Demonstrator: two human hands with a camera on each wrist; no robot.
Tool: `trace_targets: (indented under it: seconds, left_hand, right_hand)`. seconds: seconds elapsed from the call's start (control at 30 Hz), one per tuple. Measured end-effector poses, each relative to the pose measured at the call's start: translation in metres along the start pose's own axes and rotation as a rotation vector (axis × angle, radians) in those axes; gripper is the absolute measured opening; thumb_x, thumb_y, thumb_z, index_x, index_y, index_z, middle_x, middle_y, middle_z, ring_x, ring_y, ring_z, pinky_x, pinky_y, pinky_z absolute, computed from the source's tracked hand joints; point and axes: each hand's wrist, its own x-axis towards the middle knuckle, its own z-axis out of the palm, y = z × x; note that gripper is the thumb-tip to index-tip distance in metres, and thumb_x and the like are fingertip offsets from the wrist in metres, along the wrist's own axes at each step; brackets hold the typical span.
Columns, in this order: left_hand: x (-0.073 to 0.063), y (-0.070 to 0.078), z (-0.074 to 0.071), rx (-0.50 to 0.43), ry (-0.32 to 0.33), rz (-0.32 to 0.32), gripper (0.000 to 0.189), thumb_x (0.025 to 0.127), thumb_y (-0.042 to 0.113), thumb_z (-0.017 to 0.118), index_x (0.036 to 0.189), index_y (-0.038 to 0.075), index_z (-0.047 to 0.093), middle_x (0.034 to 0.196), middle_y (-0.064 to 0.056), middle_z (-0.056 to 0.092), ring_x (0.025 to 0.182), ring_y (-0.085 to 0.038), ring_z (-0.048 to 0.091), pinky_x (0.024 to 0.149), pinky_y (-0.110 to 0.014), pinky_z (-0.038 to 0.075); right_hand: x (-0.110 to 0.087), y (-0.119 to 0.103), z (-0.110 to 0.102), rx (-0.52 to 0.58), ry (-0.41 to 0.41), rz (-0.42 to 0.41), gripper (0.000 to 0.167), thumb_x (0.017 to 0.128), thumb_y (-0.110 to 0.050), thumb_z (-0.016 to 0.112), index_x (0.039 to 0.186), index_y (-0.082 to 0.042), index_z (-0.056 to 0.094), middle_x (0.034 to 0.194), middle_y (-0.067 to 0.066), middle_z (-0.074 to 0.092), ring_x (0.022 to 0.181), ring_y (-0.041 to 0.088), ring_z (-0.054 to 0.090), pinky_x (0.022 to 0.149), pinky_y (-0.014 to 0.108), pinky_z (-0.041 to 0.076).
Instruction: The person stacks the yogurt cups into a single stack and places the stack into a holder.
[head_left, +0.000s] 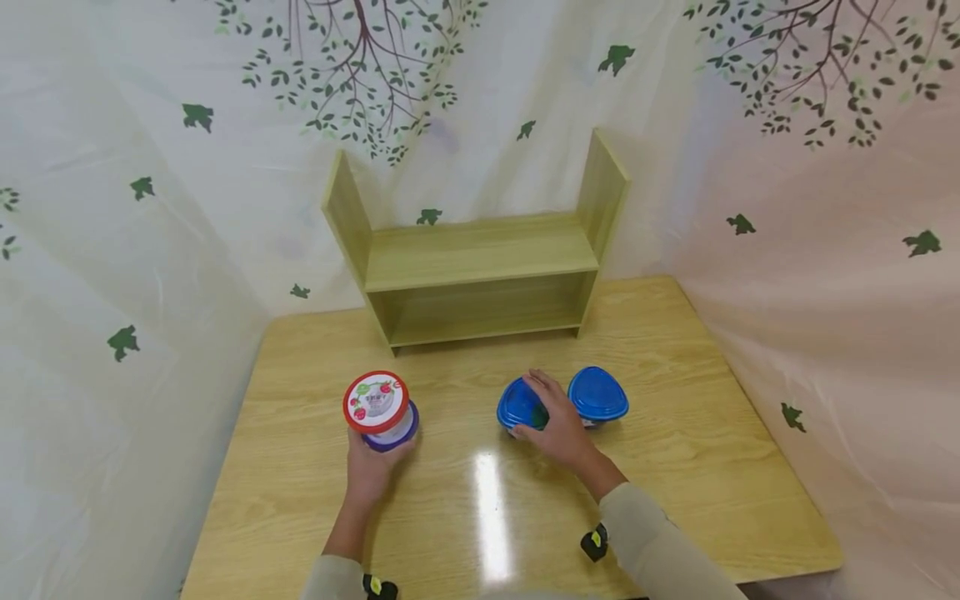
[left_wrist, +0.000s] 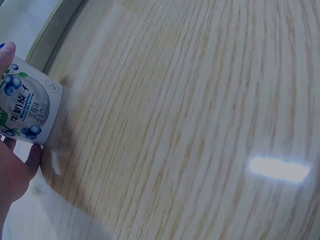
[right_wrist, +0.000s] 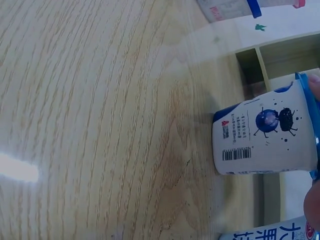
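Observation:
My left hand [head_left: 369, 473] grips a blueberry milk-drink cup [left_wrist: 30, 102] with a purple-blue rim, fingers and thumb around its side. Stacked on top of it is a similar cup with a red-rimmed strawberry lid [head_left: 375, 402]. Over to the right, my right hand [head_left: 561, 427] spans a yogurt cup [right_wrist: 265, 132] from above, thumb and fingers at the edge of its blue lid [head_left: 517, 404]. The right wrist view shows this cup's white side with a barcode and berry drawings. Close on its right stands another blue-lidded yogurt cup [head_left: 598, 393], which nobody holds.
A light wooden two-tier shelf [head_left: 480, 250] with tall side panels stands at the back of the wooden table [head_left: 675, 483]. Behind and beside the table hangs a pale leaf-patterned cloth [head_left: 810, 292]. Bright light reflects off the tabletop between my arms.

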Motion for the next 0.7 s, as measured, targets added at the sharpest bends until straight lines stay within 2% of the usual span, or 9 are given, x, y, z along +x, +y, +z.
trace_targets:
  seconds: [0.1,0.43,0.7]
  left_hand:
    - [-0.001,0.002,-0.001,-0.001,-0.002,-0.004,0.111,0.072,0.012,0.093,0.155,0.009,0.019,0.15,-0.019,0.038,0.14,-0.037,0.037,0.118,-0.055,0.026]
    - [-0.001,0.003,-0.001,-0.005,0.001,-0.007,0.11,0.072,0.014,0.093,0.154,0.007,0.02,0.15,-0.021,0.038,0.14,-0.038,0.036,0.118,-0.055,0.025]
    - [-0.002,0.003,0.0,-0.002,0.006,-0.011,0.112,0.072,0.014,0.093,0.155,0.009,0.019,0.151,-0.019,0.037,0.14,-0.038,0.036,0.118,-0.056,0.026]
  right_hand:
    - [0.001,0.001,0.002,0.022,0.003,0.033,0.086,0.085,-0.031,0.083,0.156,-0.02,0.037,0.162,0.007,0.029,0.146,0.04,0.03,0.108,0.066,0.035]
    - [-0.002,0.007,0.008,0.138,-0.024,0.28,0.107,0.08,-0.054,0.081,0.162,-0.024,0.019,0.164,0.013,0.026,0.146,0.047,0.026,0.107,0.07,0.033]
    - [-0.005,0.017,0.014,0.246,-0.013,0.362,0.104,0.079,-0.054,0.082,0.16,-0.027,0.024,0.162,0.016,0.029,0.142,0.051,0.031,0.104,0.071,0.036]
